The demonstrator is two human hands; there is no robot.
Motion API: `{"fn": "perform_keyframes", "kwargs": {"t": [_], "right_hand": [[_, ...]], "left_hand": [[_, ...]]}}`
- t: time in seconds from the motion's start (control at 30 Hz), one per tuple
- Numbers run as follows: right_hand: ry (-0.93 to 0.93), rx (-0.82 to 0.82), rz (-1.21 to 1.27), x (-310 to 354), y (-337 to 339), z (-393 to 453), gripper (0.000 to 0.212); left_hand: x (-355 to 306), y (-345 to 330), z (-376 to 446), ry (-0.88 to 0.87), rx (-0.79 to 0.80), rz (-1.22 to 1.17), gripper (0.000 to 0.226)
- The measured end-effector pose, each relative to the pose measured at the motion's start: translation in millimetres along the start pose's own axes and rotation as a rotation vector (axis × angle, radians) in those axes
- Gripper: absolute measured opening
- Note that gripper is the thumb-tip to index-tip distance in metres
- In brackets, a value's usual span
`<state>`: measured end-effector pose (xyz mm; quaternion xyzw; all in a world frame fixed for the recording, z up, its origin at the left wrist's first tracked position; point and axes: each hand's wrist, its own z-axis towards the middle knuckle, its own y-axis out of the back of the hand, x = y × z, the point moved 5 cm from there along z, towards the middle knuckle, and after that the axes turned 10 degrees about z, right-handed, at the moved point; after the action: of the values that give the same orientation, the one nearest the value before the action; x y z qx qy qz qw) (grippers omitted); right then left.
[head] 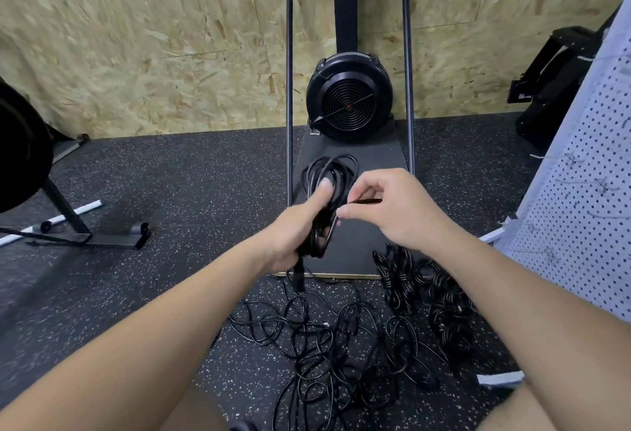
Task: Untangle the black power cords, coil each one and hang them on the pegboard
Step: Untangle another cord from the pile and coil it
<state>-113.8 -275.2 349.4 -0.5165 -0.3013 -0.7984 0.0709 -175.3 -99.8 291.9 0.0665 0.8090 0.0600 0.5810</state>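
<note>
Left hand closed around a coiled black rubber-sheathed power cord, loops standing up above the fist, one end hanging below. Right hand pinches a thin black strap or cord tail between thumb and forefinger, just beside the coil (which it is, cannot tell). Judgement: cord is light, limp but springy; loops will splay unless held across the whole bundle at mid-coil. On the speckled black rubber floor below: one loose tangle of black cords, strands uncountable; to its right, about three bound black bundles, overlapping. White perforated pegboard far right; nothing coiled hangs there.
</note>
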Motion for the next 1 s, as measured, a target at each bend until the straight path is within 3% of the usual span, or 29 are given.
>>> {"fn": "perform_keyframes", "kwargs": {"t": [0.03, 0.17, 0.23, 0.33, 0.4, 0.5, 0.63, 0.73, 0.87, 1.0], "right_hand": [[-0.014, -0.024, -0.019, -3, 1, 1, 0.024], [-0.058, -0.086, -0.127, -9, 4, 0, 0.037], [-0.054, -0.127, -0.199, -8, 3, -2, 0.041], [-0.01, -0.146, -0.17, -2, -2, -5, 0.036], [-0.028, -0.126, 0.084, 2, -3, -5, 0.028], [-0.195, -0.08, 0.365, -2, -5, -8, 0.04], [-0.411, -0.08, 0.317, -24, -12, -14, 0.039], [-0.35, -0.099, 0.274, -22, -11, -13, 0.012], [-0.152, -0.201, 0.127, -7, -1, -7, 0.011], [-0.049, -0.111, 0.11, 14, -8, -4, 0.013]], "left_hand": [[3, -5, 0, -0.008, 0.057, 0.017, 0.079], [3, -16, -1, -0.08, 0.2, 0.175, 0.03], [6, -19, 2, -0.073, 0.2, 0.193, 0.031], [11, -25, 3, -0.063, 0.154, 0.089, 0.021], [13, -23, 6, -0.073, 0.08, 0.064, 0.012], [13, -10, 12, -0.089, -0.06, -0.013, 0.019], [10, 10, 15, -0.1, -0.185, -0.102, 0.013], [6, 14, 16, -0.121, -0.21, -0.12, 0.009], [6, 17, 17, -0.112, -0.238, -0.074, 0.007], [13, 1, 14, -0.096, -0.07, -0.011, 0.013]]}}
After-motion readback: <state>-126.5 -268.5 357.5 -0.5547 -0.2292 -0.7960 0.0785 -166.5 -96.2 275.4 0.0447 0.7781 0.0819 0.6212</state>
